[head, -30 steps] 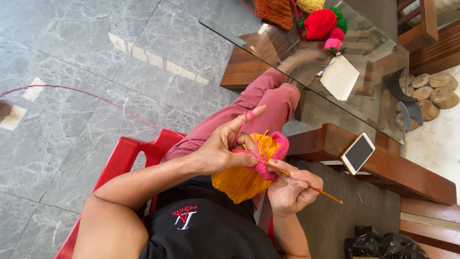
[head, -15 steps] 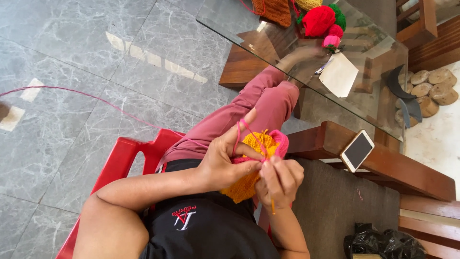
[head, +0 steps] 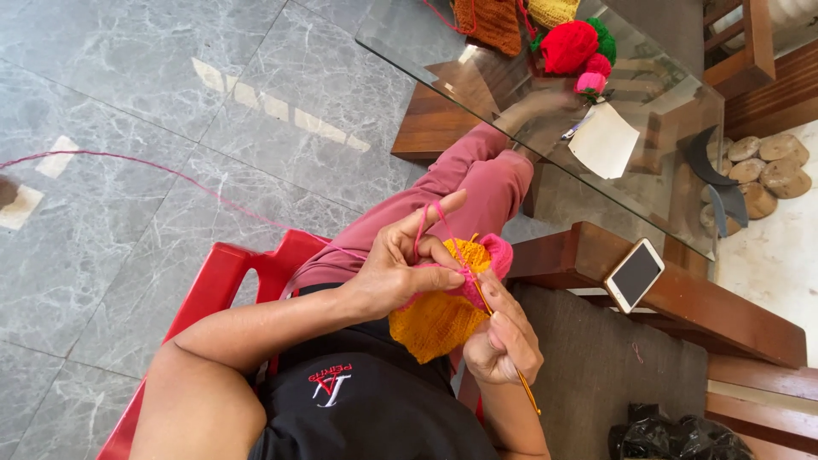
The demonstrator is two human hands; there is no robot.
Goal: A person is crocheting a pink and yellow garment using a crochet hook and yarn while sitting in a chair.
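On my feed the two hands sit close together at the centre of the frame. My left hand (head: 400, 268) is closed on the orange and pink crochet piece (head: 443, 311), thumb and fingers pinching its upper edge, with the index finger stretched up and the pink yarn strand (head: 430, 223) looped over it. My right hand (head: 504, 341), just below and to the right, is clamped on the crochet hook (head: 511, 362), whose tip meets the piece near the pink border while its shaft runs down toward the lower right. The piece hangs between both hands over my lap.

Beneath me I see the red plastic chair (head: 217, 285). The yarn trails off across the grey marble floor (head: 170, 94) toward the left edge. To the right, a smartphone (head: 634, 274) lies on a wooden bench arm (head: 682, 302). In the upper right, a glass table (head: 554, 111) carries balls of yarn (head: 569, 44), a knitted orange piece (head: 488, 21) and a sheet of paper (head: 603, 140).
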